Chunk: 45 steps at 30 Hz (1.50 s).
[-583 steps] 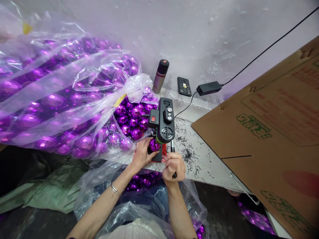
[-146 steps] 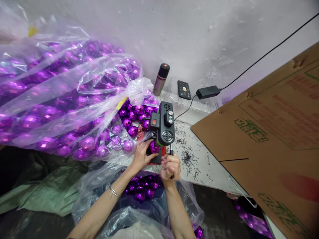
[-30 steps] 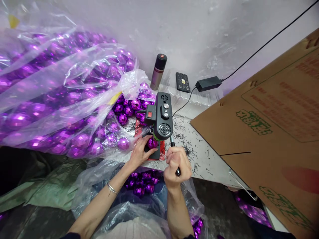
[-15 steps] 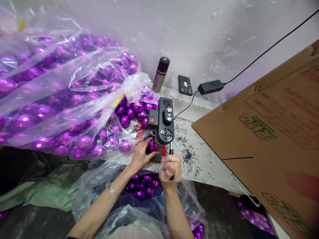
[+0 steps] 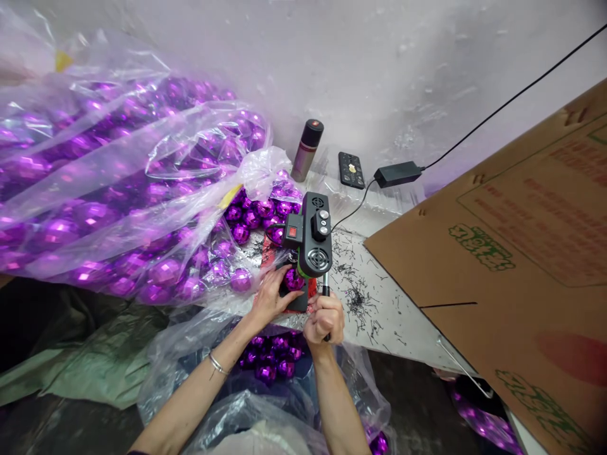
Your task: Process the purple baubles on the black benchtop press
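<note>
A black bench drill press (image 5: 317, 230) stands on the table with a red switch at its left side. Under its head sits a shiny purple faceted ball (image 5: 294, 279). My left hand (image 5: 272, 296) grips this ball from the left and front, thumb and fingers around it. My right hand (image 5: 324, 318) is closed round the black handle (image 5: 326, 291) of the press lever, which points down toward me. The spot where the press meets the ball is hidden under the head.
A large clear bag of purple balls (image 5: 156, 272) fills the left. Behind the press are a bottle (image 5: 307, 150), a phone (image 5: 351, 170) and a power adapter (image 5: 397, 174). A cardboard box (image 5: 512, 291) stands right. Dark shavings (image 5: 358, 297) litter the table; more balls (image 5: 270, 363) lie in a bag below.
The view has shifted slightly. Both hands keep their places on the ball and the lever handle; nothing has been let go.
</note>
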Each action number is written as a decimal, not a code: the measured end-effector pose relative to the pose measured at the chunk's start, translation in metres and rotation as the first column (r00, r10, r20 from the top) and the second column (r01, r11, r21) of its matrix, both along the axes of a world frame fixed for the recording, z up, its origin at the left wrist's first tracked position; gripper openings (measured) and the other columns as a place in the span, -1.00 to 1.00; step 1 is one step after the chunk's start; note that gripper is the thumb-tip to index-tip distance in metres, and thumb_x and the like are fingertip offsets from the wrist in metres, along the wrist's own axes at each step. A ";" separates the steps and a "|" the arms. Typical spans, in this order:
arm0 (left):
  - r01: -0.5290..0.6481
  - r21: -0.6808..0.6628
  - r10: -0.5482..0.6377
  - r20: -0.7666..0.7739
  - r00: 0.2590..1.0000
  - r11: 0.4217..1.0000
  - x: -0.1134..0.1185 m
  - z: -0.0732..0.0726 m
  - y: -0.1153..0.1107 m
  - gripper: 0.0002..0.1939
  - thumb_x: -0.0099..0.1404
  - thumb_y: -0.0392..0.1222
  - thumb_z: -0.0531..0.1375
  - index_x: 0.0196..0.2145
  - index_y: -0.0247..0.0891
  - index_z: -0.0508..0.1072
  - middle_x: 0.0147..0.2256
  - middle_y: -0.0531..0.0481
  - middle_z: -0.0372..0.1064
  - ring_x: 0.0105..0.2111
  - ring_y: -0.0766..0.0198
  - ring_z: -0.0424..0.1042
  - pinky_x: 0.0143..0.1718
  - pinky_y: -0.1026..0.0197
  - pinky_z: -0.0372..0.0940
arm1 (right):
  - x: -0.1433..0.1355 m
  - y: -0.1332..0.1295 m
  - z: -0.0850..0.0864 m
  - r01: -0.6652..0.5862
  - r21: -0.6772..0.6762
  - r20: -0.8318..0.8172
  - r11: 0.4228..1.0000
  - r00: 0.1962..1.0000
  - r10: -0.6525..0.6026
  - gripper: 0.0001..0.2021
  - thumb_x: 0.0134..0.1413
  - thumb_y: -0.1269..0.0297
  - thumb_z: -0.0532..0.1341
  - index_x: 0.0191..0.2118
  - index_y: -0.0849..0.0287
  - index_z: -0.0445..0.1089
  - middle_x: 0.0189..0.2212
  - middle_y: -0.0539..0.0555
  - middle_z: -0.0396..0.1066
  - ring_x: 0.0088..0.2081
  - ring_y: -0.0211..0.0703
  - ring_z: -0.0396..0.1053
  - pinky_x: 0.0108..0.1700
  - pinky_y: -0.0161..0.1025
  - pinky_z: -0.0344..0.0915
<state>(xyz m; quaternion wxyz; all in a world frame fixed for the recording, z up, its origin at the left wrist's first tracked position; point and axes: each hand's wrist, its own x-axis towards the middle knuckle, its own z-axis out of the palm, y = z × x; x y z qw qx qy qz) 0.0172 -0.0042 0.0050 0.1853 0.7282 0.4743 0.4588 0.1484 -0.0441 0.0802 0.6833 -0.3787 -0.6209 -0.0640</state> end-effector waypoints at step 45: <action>-0.114 0.141 0.132 -0.121 0.984 0.983 -0.053 0.046 -0.020 -0.44 0.58 -0.01 0.11 0.43 -0.20 0.28 0.29 -0.33 0.44 0.31 -0.13 0.44 0.35 -0.22 0.35 | -0.008 -0.004 0.073 -0.014 -0.145 -0.035 0.989 0.999 0.009 -0.63 0.45 0.47 0.06 -0.47 0.10 0.24 -0.53 -0.06 0.29 -0.44 -0.25 0.34 -0.37 -0.23 0.22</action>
